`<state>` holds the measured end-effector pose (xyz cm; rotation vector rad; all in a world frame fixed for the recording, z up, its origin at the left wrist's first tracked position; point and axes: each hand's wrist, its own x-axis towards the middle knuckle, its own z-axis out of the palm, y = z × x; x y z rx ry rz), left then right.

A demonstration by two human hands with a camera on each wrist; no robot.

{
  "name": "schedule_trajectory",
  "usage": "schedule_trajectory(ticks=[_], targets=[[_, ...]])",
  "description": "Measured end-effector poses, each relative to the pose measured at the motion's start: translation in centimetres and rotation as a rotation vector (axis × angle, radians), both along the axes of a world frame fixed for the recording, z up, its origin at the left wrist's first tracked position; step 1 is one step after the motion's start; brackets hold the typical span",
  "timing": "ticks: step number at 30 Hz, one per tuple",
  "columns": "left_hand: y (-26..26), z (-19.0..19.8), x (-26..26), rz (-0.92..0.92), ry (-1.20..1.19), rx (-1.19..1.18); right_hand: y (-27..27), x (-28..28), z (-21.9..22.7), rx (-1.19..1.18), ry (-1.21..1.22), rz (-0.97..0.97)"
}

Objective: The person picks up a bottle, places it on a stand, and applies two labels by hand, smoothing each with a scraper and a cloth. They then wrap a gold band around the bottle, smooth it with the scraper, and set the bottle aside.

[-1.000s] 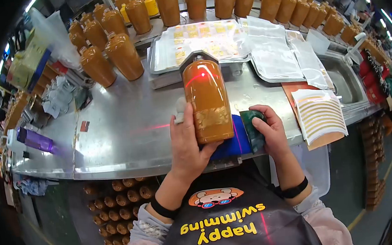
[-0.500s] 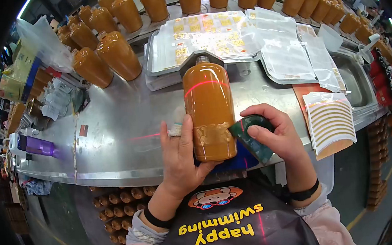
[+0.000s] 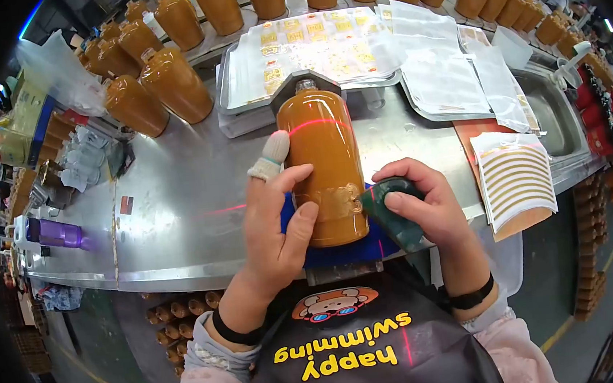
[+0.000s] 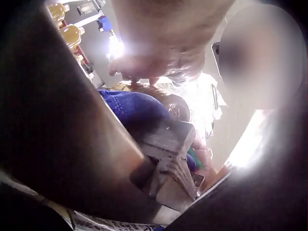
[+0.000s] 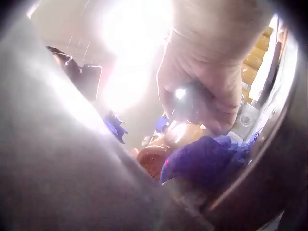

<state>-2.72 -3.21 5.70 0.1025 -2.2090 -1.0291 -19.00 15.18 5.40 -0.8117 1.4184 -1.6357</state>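
A glossy brown bottle (image 3: 321, 146) lies with its neck away from me, in a dark angular holder (image 3: 283, 95) at the neck end. A gold patterned band (image 3: 329, 204) runs across its lower body. My left hand (image 3: 262, 228) rests along the bottle's left side, thumb and index finger extended against it. Another finger wears a knitted white cover (image 3: 271, 157). My right hand (image 3: 432, 206) pinches a dark green scraper (image 3: 396, 216) between thumb and fingers, its corner right at the band's right end. Blue cloth (image 3: 355, 251) lies beneath the bottle.
Trays with gold-printed sheets (image 3: 316, 52) and white sheets (image 3: 443, 85) stand behind the bottle. A stack of gold-striped strips (image 3: 513, 181) lies at right, near a sink (image 3: 551, 115). Two brown bottles (image 3: 177, 86) stand at back left. A purple bottle (image 3: 59, 233) lies far left.
My left hand has let go of the bottle's base and moved to its left side. The scraper has come up to the gold band. The bottle now lies lower, against the blue cloth.
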Motion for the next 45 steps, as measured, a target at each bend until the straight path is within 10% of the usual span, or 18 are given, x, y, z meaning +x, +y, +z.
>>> schedule_trajectory(ticks=[15,20,32,36,45], targets=[[0.3,2.4,-1.5,-0.057,-0.068,-0.214,-0.8,1.2,2.6,-0.021,0.651,-0.074],[0.6,-0.6,-0.1,0.057,0.056,0.162,-2.8,2.4,2.3,0.004,0.833,-0.192],[1.7,-1.2,0.0,0.100,-0.078,0.194,-2.7,2.6,1.9,0.043,0.689,-0.237],[2.1,-1.2,0.3,0.154,0.009,-0.076,-1.7,1.6,1.2,0.025,0.790,-0.326],[4.0,0.1,0.7,0.102,-0.169,-0.846,-0.9,1.9,1.5,-0.010,0.222,-0.477]])
